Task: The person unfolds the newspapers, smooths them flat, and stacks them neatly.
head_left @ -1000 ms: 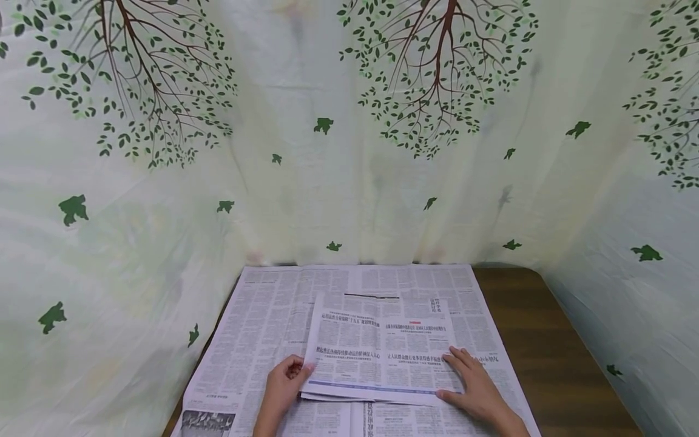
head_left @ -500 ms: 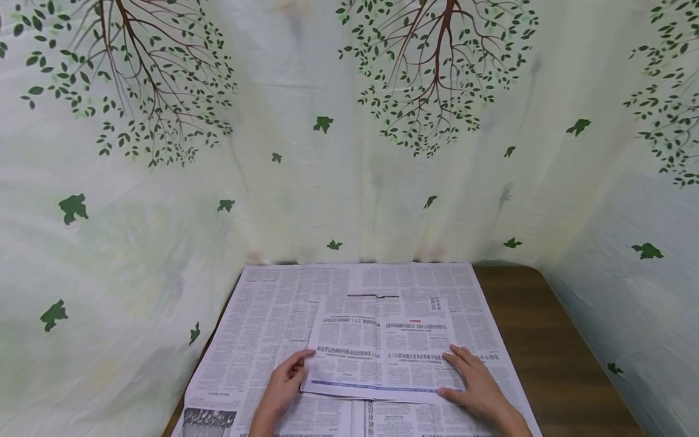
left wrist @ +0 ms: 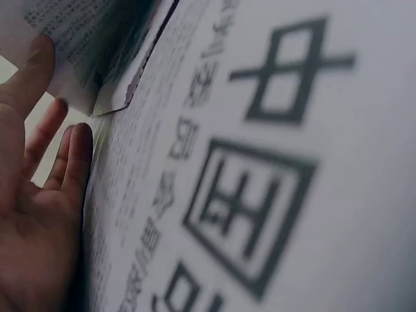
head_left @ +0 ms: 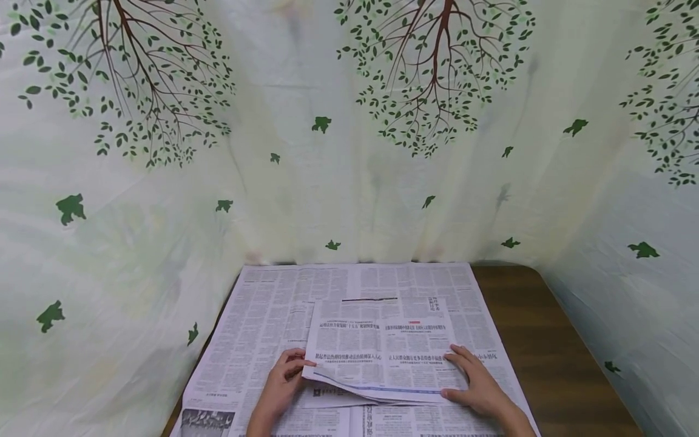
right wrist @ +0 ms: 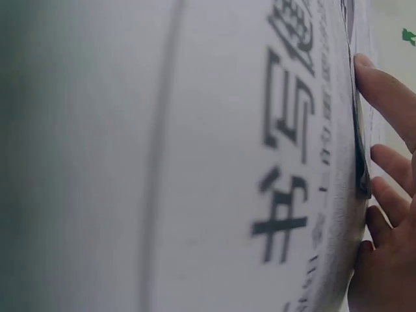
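Note:
A folded newspaper (head_left: pixel 360 340) lies on larger spread newspaper sheets (head_left: pixel 262 303) in the head view. Its near left corner is raised, and lower layers show beneath. My left hand (head_left: pixel 283 379) holds that corner with thumb and finger. In the left wrist view the left hand (left wrist: pixel 39 182) has its thumb against the lifted sheet (left wrist: pixel 71 52), the other fingers loosely bent. My right hand (head_left: pixel 477 385) rests spread at the right edge, thumb near the front right corner. The right wrist view shows the right hand (right wrist: pixel 390 188) with its fingertips along the paper's edge (right wrist: pixel 361 149).
The spread sheets cover much of a brown wooden table (head_left: pixel 546 352), whose bare right strip shows. A pale curtain (head_left: pixel 382 206) with printed trees and leaves hangs behind and at both sides. A dark printed photo (head_left: pixel 207 423) lies at the front left of the spread sheets.
The folded newspaper's near left corner, low half a second ago, is now lifted by the left hand, and the layers beneath have come into sight. The right hand stays nearly where it was.

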The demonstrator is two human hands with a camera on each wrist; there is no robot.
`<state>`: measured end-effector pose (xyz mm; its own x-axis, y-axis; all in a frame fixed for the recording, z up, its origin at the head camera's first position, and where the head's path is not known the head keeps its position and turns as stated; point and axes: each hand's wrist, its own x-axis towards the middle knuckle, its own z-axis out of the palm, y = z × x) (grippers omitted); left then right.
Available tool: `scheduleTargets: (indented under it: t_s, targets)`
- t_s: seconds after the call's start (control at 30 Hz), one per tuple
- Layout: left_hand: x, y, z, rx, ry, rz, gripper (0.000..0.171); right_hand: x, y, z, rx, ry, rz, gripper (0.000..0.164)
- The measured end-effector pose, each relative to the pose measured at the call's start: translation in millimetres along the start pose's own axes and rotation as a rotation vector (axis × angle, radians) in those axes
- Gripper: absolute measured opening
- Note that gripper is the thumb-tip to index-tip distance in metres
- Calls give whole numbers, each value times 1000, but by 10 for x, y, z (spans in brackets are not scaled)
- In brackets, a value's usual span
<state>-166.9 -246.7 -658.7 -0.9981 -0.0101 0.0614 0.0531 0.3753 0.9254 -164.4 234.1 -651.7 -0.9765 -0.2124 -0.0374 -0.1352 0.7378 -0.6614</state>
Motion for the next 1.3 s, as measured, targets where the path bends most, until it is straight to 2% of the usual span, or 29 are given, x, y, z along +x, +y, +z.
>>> scheduleTargets:
  t_s: [0.2,0.3,0.4,0.5,0.57,0.8,0.9,1.07,1.2,1.3]
  targets:
    - [7,-76,-10,-39,91,31,11,-13,43,-35,13,3,-23,79]
    - [-3,-90,-15,-87,122,65,8,-24,21,-59,0,0,-35,65]
    - [-19,-80,-17,-128,133,98,4,-32,0,-75,15,8,-41,47]
    - [-39,-64,-22,-167,119,122,9,-45,-8,-87,31,39,-54,49]
    - [-49,-53,-24,-175,117,109,11,-47,1,-92,43,60,-65,55]
    - [-32,-40,-28,-205,161,-77,14,-44,31,-89,30,106,-114,66]
    - [-21,-51,-19,-193,157,-118,18,-44,14,-84,44,130,-127,71]
    - [-21,-24,-14,-187,115,-167,23,7,-51,-60,62,239,-272,64]
    - [-28,17,-28,-208,95,-179,25,67,-120,-28,44,347,-388,56]
    - [-34,23,-41,-216,79,-167,26,90,-163,-10,50,429,-416,47]
